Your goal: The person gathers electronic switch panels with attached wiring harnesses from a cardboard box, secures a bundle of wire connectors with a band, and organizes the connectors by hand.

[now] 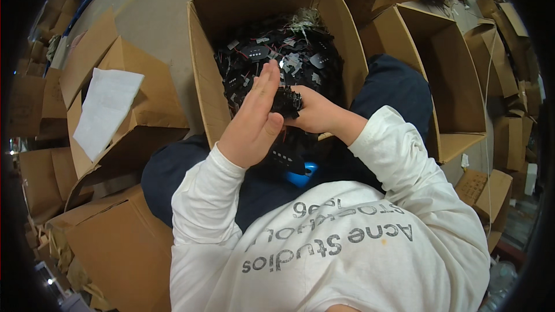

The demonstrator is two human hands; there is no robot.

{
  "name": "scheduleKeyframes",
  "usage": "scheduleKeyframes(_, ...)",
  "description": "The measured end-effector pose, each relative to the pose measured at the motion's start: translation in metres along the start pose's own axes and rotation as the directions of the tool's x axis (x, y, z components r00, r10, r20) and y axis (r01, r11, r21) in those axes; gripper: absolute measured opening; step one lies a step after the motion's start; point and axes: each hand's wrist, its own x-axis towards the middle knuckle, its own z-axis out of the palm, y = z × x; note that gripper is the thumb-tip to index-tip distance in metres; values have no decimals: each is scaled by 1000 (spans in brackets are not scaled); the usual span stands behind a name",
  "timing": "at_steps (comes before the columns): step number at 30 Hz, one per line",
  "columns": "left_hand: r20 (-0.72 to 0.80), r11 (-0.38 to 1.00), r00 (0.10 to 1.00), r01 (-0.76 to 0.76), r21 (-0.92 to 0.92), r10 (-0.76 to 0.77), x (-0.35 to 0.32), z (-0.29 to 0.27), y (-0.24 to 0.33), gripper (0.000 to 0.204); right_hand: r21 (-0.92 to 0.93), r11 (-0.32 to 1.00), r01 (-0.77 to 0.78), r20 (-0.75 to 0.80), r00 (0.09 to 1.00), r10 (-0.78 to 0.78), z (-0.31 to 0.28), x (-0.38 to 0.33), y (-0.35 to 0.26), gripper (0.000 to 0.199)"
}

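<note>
My left hand (250, 122) is held upright and flat beside a dark part, its fingers straight and its thumb apart. Closed around that small black plastic part (286, 103) is my right hand (317, 111); some of its fingers are hidden behind the part. Both hands are over the near edge of a large cardboard box (202, 75). Inside it lies a heap of black electronic pieces (257, 52) with thin wires and silvery bits. Below my hands, between my legs, is a black panel (288, 160) with pale marks, close to a bright blue object (302, 174).
On the left, an open carton (153, 95) has a white sheet (110, 107) on its flap. An open cardboard box (448, 63) stands at my right knee. Another carton (124, 248) sits at lower left. More boxes surround me on the concrete floor (147, 0).
</note>
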Motion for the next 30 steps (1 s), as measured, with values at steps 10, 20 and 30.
scheduleKeyframes(10,9,746,990,-114,656,143,6,3,14,46,-321,947,11,-158,985,-65,6,-10,-14,51)
scheduleKeyframes(20,51,795,996,-87,600,71,16,-2,22,43,-350,932,96,-212,961,-178,4,-12,-11,37)
scheduleKeyframes(30,-274,740,957,-251,-625,93,-12,11,181,13,-120,992,48,-169,983,-68,3,5,-2,30)
